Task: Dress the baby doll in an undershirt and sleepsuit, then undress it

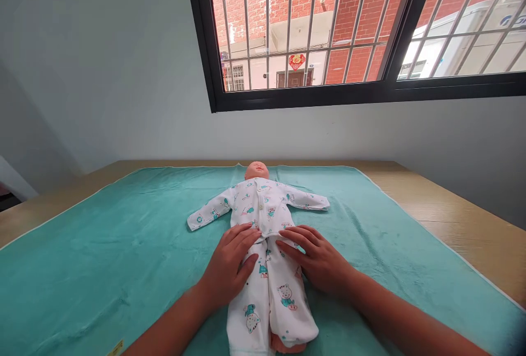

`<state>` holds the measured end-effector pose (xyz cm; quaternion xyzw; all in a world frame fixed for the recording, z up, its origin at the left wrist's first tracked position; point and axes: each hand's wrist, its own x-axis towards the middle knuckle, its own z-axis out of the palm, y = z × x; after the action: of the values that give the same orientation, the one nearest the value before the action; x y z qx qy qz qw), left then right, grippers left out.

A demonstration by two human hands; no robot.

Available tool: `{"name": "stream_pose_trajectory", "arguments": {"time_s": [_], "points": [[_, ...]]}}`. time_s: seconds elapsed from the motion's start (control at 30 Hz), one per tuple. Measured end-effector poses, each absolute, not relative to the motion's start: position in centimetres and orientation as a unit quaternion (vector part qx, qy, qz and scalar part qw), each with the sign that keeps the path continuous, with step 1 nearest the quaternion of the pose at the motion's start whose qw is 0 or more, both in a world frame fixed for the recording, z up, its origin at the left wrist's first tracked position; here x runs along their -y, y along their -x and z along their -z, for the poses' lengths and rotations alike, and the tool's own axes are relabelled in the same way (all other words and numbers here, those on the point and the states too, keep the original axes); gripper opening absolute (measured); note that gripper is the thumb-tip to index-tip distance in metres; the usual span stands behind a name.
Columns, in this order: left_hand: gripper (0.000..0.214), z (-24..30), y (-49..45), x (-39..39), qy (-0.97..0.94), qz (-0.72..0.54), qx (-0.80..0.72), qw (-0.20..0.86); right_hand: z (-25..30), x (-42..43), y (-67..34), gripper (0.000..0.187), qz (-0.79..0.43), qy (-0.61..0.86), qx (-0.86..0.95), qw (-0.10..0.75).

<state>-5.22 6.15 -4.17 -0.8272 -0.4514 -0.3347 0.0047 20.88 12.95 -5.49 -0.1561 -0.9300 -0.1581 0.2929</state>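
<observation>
A baby doll lies on its back on a green cloth, its head toward the wall. It wears a white printed long-sleeved top with buttons down the front, and matching white trousers with animal prints. Both sleeves stretch out to the sides. My left hand rests on the left side of the doll's waist, fingers extended over the hem of the top. On the other side of the waist lies my right hand, its fingers also stretched out flat. Part of a foot shows below one trouser leg.
The green cloth covers most of a wooden table. Behind it stands a grey-white wall with a black-framed, barred window. A small yellowish tag shows at the cloth's near left.
</observation>
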Motion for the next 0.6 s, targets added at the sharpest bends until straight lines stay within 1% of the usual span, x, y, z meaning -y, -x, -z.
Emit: {"name": "stream_pose_trajectory", "arguments": {"time_s": [0.13,0.27,0.4,0.5,0.6], "points": [[0.045,4.0,3.8,-6.4,0.794,0.358,0.489,-0.048,5.2,-12.9,-20.7,0.049,0.154,0.154,0.936,0.277],[0.044,4.0,3.2,-6.6,0.769,0.363,0.512,-0.125,5.0,-12.9,-20.7,0.051,0.152,0.160,0.941,0.255],[0.043,4.1,3.8,-6.3,0.750,0.379,0.510,-0.185,5.2,-13.0,-20.8,0.048,0.150,0.167,0.934,0.277],[0.041,4.2,4.1,-6.1,0.743,0.392,0.511,-0.183,5.2,-13.0,-20.7,0.044,0.151,0.153,0.927,0.308],[0.039,4.4,4.1,-6.0,0.758,0.384,0.504,-0.151,5.1,-12.9,-20.6,0.041,0.152,0.144,0.923,0.322]]}}
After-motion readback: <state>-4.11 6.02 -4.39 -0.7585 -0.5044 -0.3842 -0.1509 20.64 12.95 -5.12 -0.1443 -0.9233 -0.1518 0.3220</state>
